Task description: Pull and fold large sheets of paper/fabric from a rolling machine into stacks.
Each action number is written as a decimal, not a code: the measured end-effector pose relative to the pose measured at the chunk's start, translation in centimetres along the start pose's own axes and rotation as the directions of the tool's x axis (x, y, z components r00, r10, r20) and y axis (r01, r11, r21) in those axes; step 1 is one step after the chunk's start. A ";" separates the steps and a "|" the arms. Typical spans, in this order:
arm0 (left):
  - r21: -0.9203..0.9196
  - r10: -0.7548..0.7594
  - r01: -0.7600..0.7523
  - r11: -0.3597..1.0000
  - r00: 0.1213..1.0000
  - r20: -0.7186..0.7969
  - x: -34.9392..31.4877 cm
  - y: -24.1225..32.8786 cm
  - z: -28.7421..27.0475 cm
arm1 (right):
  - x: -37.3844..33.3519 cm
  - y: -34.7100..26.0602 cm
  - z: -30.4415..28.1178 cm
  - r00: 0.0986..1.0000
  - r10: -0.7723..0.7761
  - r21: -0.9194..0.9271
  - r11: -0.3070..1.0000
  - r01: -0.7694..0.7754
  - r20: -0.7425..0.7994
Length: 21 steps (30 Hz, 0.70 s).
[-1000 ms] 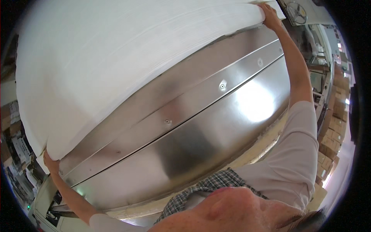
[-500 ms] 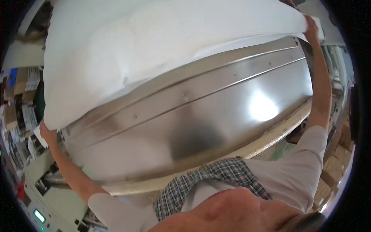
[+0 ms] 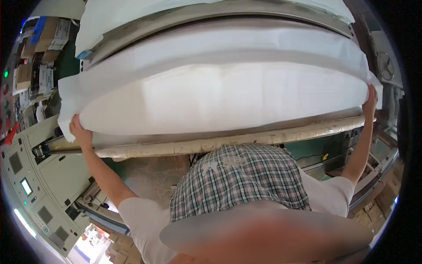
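Observation:
A wide white sheet point(image 3: 246, 94) stretches across in front of me, over a metal surface point(image 3: 285, 127) that shows as a narrow strip along the near side. At its near left corner, my left hand point(image 3: 81, 130) is closed on the edge, fingers tucked against the sheet. My right hand point(image 3: 370, 100) grips the opposite near corner at the right. Both arms are spread wide. Between the hands the sheet sags slightly and bends in a soft curve. Whether it is cloth or film I cannot tell.
A rounded, yellowish padded bar point(image 3: 198, 147) runs along the near edge. Beyond the sheet lies a long grey metal rail point(image 3: 211, 16) with more white material behind it. Left stands a machine cabinet point(image 3: 66, 185) with buttons and a small screen. A handwheel point(image 3: 385, 66) is at the right.
Both hands have come toward me with the white sheet, which now covers most of the bare metal surface. The far metal rail and more of the padded bar have come into view.

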<state>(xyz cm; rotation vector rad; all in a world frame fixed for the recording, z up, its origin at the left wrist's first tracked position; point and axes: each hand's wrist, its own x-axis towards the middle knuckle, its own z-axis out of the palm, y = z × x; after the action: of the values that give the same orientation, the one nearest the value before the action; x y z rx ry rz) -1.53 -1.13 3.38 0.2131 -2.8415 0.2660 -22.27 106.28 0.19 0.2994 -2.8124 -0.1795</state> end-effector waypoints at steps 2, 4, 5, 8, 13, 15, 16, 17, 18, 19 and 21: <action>0.034 -0.054 0.052 0.998 0.998 0.045 -3.8 0.2 1.2 | -2.8 -1.9 -0.4 0.999 0.004 0.017 1.000 -0.005 0.041; 0.068 -0.101 0.095 0.993 0.990 0.100 -7.3 0.2 1.9 | -4.7 -4.0 -0.9 0.997 -0.007 0.007 1.000 0.006 0.078; 0.098 -0.145 0.131 0.987 0.979 0.147 -8.6 0.5 2.1 | -5.7 -4.6 -0.7 0.992 0.023 0.010 1.000 -0.025 0.123; 0.092 -0.213 0.195 0.976 0.935 0.284 -11.8 1.7 2.6 | -7.3 -6.9 -0.7 0.983 0.031 0.024 0.999 -0.036 0.182; 0.084 -0.184 0.165 0.983 0.918 0.352 -11.8 1.5 2.2 | -6.7 -5.7 -0.9 0.956 0.010 0.014 1.000 -0.015 0.293; 0.135 -0.239 0.199 0.971 0.852 0.466 -10.0 0.9 1.7 | -4.9 -4.4 -0.8 0.925 -0.038 0.042 0.999 0.024 0.378; 0.144 -0.247 0.202 0.969 0.843 0.477 -9.1 -0.2 1.5 | -3.8 -3.8 -0.7 0.889 -0.082 0.073 0.996 0.055 0.451; 0.171 -0.207 0.128 0.977 0.756 0.621 -7.6 -1.9 1.5 | -2.5 -3.0 0.4 0.868 -0.129 0.066 0.992 0.111 0.480; 0.168 -0.165 0.057 0.984 0.641 0.750 -6.2 -3.2 2.3 | -1.0 -1.7 0.8 0.837 -0.229 0.133 0.973 0.188 0.497; 0.170 -0.202 0.109 0.979 0.519 0.830 -4.0 -3.6 2.8 | 1.1 -0.4 1.8 0.760 -0.205 0.124 0.979 0.164 0.616; 0.160 -0.176 0.073 0.984 0.434 0.884 -0.2 -4.5 6.1 | 4.4 3.5 5.9 0.652 -0.182 0.068 0.978 0.196 0.736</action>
<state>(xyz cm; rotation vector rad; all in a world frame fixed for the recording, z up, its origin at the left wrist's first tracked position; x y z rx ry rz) -2.16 -6.72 -1.75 0.8196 -3.8583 0.3301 -28.90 109.23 -3.61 0.6473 -3.5851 -0.4706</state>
